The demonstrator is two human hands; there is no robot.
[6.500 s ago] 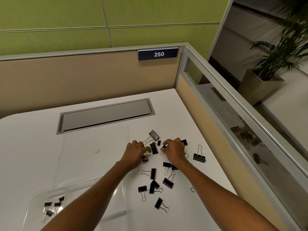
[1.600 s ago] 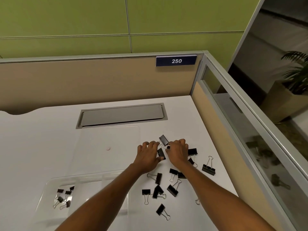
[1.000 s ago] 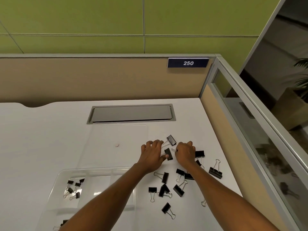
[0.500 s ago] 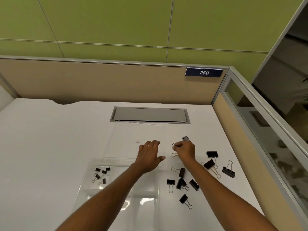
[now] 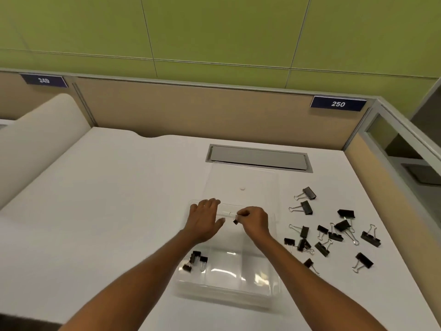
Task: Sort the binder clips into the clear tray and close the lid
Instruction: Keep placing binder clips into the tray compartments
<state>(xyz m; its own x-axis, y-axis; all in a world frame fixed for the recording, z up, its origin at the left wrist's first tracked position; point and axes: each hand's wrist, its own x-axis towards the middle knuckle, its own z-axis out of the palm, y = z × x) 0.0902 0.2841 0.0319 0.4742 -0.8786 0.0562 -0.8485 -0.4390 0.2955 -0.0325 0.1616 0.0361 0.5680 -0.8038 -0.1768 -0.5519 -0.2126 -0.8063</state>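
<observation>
A clear tray (image 5: 272, 286) with compartments lies on the white desk, its clear lid (image 5: 260, 185) folded open behind it. Several small black binder clips (image 5: 195, 260) sit in the tray's front left compartment. My right hand (image 5: 254, 219) hovers over the tray's far part and pinches a small black binder clip (image 5: 235, 221). My left hand (image 5: 206, 219) is beside it over the tray's far left, fingers spread, holding nothing. Several loose black binder clips (image 5: 331, 232) of mixed sizes lie scattered on the desk right of the tray.
A grey cable hatch (image 5: 259, 157) is set into the desk behind the lid. Tan partition panels with signs 250 (image 5: 338, 104) and 249 (image 5: 44, 80) bound the back. A glass-topped side panel (image 5: 393, 144) bounds the right. A white curved divider (image 5: 35, 130) stands at left.
Both hands moved left from the loose clip pile to above the tray, my right hand carrying a small clip. The camera turned left, bringing the 249 sign and divider into view.
</observation>
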